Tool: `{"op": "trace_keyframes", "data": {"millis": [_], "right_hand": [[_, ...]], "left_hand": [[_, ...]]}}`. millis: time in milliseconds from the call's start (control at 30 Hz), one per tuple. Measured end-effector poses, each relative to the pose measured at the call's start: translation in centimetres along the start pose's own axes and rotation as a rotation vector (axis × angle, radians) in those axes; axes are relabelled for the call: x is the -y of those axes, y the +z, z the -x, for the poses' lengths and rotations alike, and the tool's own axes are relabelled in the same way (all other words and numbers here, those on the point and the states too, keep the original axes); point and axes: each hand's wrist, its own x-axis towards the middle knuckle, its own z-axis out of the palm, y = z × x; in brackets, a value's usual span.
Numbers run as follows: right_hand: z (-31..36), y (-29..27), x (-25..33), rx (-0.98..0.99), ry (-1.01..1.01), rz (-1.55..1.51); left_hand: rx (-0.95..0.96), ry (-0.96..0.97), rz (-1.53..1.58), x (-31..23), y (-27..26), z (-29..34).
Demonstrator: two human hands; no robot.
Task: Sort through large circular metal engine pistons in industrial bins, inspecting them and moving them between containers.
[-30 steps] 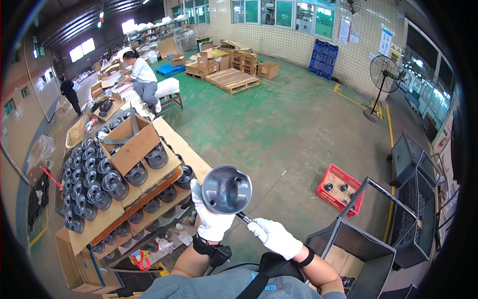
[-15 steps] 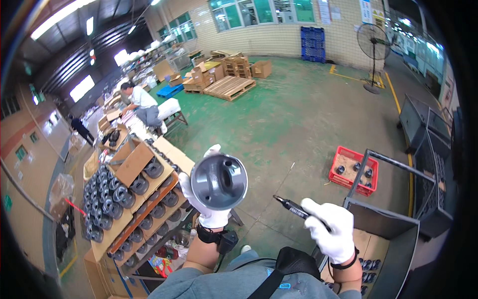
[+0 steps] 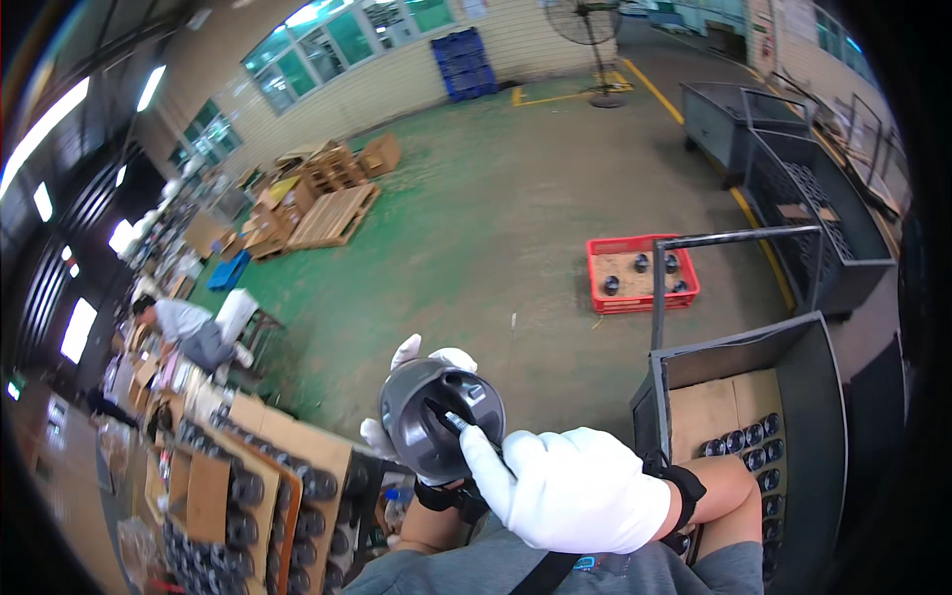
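My left hand point(image 3: 452, 359), in a white glove, holds up a dark grey metal piston point(image 3: 412, 421) in front of me. Its round face, with a recess and small pockets, is turned toward me. Gloved fingers show above the piston and at its left edge; the palm is hidden behind it. In my right hand point(image 3: 580, 486), also white-gloved, is a black marker point(image 3: 455, 420). The marker's tip end is at the piston's face, though whether it touches I cannot tell. The right fingers are closed around the pen and cover the piston's lower right edge.
At lower left, a tiered rack point(image 3: 327, 436) holds many pistons, with an open cardboard box point(image 3: 198, 496) on it. A grey metal cart point(image 3: 818, 416) with rows of pistons stands at right. Beyond is a red crate point(image 3: 645, 300) with several pistons. A person point(image 3: 193, 332) sits at far left.
My right hand has brought the marker leftward to the piston's face. The left hand still holds the piston, now slightly lower and tilted. My view has swung to the right.
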Motion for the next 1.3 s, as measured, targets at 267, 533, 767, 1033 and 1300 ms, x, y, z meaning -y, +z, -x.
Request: {"op": "trace_keyframes", "data": {"millis": [267,533,767,1033,1300], "right_hand": [[-5.7,2.0,-6.6,0.01,0.391,-0.082],[4.5,4.2,-10.4,-0.155,0.908,0.37],[11.1,4.5,0.2,-0.329,1.588,0.738],[7.8,6.0,2.9,-0.462,1.718,0.765],[6.7,7.2,0.7,-0.422,1.613,0.705]], "left_hand": [[0.051,-0.229,0.327,5.9,-8.0,-10.1],[-0.518,-1.009,0.21,16.9,-20.0,-13.2],[-0.785,-1.645,0.14,30.5,-32.1,-4.7],[-0.741,-1.2,0.132,47.3,-32.4,-14.0],[0.022,-1.133,-0.273,44.4,-26.6,-21.4]]}}
